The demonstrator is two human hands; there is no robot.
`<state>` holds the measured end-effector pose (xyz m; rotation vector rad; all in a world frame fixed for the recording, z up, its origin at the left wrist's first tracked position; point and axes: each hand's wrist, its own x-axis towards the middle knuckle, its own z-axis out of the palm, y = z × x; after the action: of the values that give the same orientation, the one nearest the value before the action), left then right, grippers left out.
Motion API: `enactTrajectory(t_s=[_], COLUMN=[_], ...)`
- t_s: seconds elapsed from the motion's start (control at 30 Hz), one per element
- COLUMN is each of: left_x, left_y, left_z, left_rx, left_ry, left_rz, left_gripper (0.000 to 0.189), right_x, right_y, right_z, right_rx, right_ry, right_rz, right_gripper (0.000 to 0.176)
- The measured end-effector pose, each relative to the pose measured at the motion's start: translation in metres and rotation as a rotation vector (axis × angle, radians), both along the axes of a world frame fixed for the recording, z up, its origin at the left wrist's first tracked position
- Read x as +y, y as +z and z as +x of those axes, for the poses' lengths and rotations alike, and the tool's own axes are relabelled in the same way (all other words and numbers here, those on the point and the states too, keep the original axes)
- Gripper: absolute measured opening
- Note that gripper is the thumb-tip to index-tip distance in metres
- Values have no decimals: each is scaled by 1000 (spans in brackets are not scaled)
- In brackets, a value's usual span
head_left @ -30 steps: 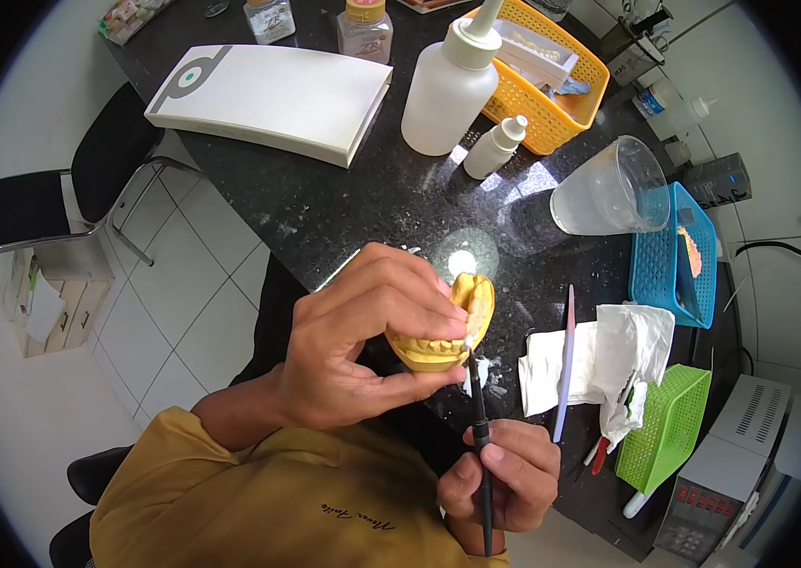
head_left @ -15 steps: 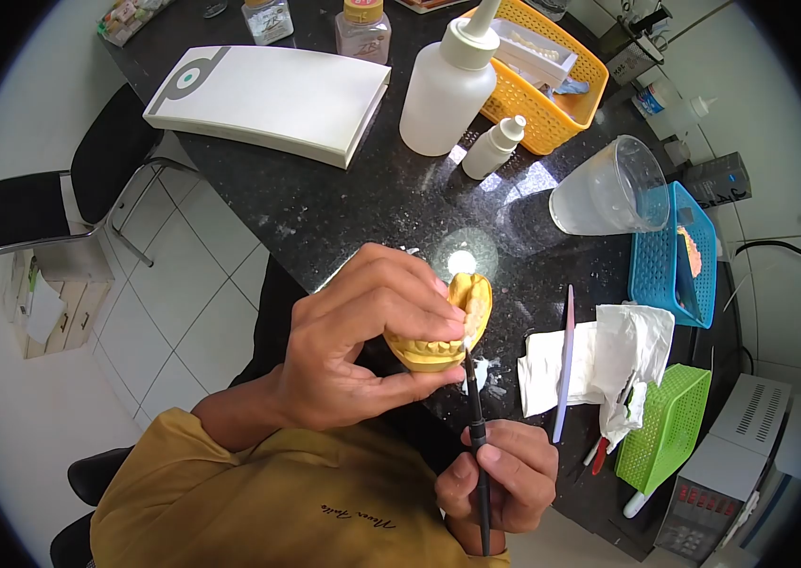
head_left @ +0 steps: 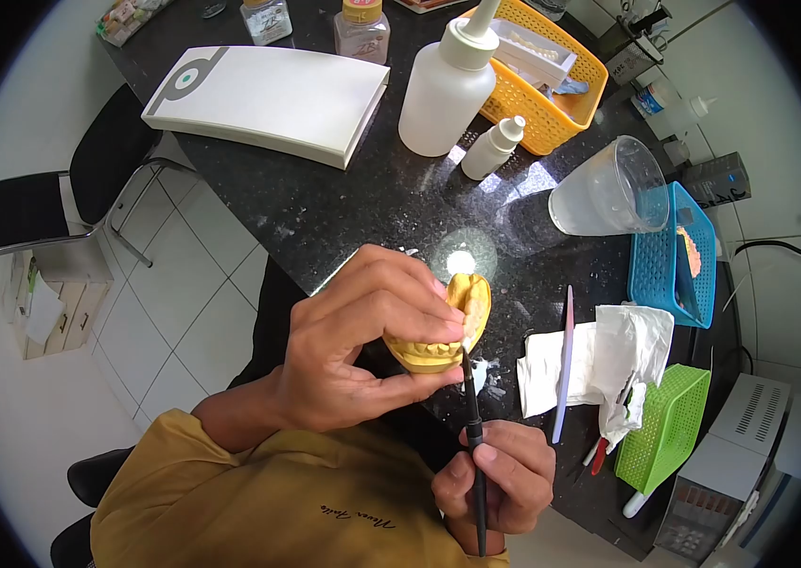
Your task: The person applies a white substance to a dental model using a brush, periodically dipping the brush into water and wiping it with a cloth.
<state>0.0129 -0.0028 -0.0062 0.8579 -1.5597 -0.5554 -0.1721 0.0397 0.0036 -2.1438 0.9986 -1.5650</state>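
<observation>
My left hand (head_left: 353, 341) grips a yellow dental cast (head_left: 457, 327) shaped like a set of teeth, holding it just above the near edge of the black counter (head_left: 343, 208). My right hand (head_left: 504, 478) holds a thin black brush (head_left: 471, 426) upright like a pen. The brush tip touches the right side of the cast, where a small white patch shows. White smears lie on the counter just below the cast.
White tissue (head_left: 608, 355), a pale flat stick (head_left: 564, 364), green basket (head_left: 670, 426) and blue basket (head_left: 675, 256) lie to the right. Behind stand a clear cup (head_left: 613, 189), two white squeeze bottles (head_left: 448, 85), a yellow basket (head_left: 552, 76) and a white case (head_left: 268, 95). A chair (head_left: 60, 189) stands left.
My right hand and the brush have shifted slightly left and up along the cast. The left hand holds the cast nearly still.
</observation>
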Motion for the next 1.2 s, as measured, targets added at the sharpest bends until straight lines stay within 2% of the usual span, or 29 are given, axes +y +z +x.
enactTrajectory(t_s=[0.83,1.2], left_x=[0,1], left_y=[0,3], left_z=[0,-4], left_rx=[-41,94], left_ry=[17,3], left_rz=[-15,72], left_gripper=[36,34], right_x=[2,3], right_y=[3,2], right_z=[-1,-2], right_rx=[-14,-23], right_ry=[-14,-16], right_rz=[35,53], right_gripper=[25,25])
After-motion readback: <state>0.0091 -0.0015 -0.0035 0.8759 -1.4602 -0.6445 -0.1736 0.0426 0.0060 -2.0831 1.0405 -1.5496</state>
